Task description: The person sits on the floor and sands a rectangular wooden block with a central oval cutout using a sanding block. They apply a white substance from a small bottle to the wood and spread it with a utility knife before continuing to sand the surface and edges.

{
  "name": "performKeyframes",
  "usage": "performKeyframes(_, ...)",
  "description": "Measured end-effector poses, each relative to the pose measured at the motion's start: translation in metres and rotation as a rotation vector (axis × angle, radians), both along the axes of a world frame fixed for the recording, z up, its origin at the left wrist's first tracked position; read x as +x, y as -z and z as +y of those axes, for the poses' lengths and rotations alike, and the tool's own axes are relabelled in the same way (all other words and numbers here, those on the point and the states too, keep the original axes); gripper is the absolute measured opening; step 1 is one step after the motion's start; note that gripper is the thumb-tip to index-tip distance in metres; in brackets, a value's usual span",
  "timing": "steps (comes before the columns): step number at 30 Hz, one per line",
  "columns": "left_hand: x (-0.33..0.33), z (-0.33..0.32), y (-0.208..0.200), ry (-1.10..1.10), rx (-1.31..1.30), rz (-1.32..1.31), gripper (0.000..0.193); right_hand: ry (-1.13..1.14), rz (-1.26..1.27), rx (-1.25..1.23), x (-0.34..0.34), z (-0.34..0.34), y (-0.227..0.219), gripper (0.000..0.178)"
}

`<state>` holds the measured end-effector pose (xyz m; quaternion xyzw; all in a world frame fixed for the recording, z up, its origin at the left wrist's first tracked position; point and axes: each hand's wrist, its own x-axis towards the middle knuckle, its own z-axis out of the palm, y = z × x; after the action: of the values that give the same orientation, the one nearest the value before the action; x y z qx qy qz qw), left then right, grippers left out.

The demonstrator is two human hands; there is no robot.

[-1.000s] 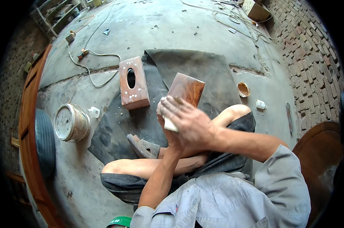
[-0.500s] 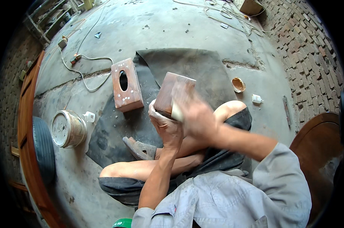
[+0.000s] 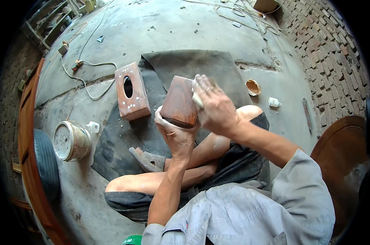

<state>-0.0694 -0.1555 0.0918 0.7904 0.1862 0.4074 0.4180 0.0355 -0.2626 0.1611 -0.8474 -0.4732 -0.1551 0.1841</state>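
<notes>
A brown wooden box [image 3: 180,98] with a plain grained face turned up is held above my crossed legs. My left hand [image 3: 176,138] is wrapped round its near end, with pale dust on the fingers. Against the box's right side presses my right hand [image 3: 215,105], its fingers together over a pale sheet [image 3: 197,100] that looks like sandpaper; most of the sheet is hidden beneath them. To the left, a second wooden box [image 3: 140,83] with an oval opening and several white spots rests on the dark mat [image 3: 193,61].
A lidded bucket [image 3: 72,141] and a white bottle [image 3: 93,127] stand at left, near a tyre [image 3: 45,163] and a wooden frame [image 3: 27,143]. At right are a small bowl [image 3: 253,87], another white bottle [image 3: 274,102], a flat strip [image 3: 306,115] and a round brown wooden piece [image 3: 336,163]. Cables cross the floor.
My right hand has moved from over the box's near part up to its right edge, with the pale sheet. The box's top face is now uncovered; my left hand keeps its hold.
</notes>
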Motion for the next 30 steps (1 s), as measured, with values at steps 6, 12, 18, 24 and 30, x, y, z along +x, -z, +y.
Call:
performKeyframes(6, 0.004, 0.006, 0.007, -0.023, -0.008, 0.018, 0.096, -0.212, 0.056, 0.085, -0.032, -0.008, -0.001, 0.066)
performKeyframes(12, 0.000, 0.010, 0.015, -0.045, 0.025, 0.019, 0.108, -0.267, 0.033, 0.000, -0.068, -0.011, 0.003, 0.063)
performKeyframes(18, 0.002, 0.001, 0.004, -0.073, 0.053, 0.030, 0.107, -0.086, 0.248, 0.115, 0.019, 0.000, -0.012, 0.041)
performKeyframes(24, 0.000, 0.000, 0.006, -0.077, 0.036, 0.028, 0.108, -0.122, 0.542, -0.265, 0.043, 0.046, -0.055, 0.040)
performKeyframes(30, 0.006, 0.010, 0.004, -0.081, 0.070, -0.021, 0.103, -0.364, 0.065, -0.064, 0.036, -0.035, -0.016, 0.051)
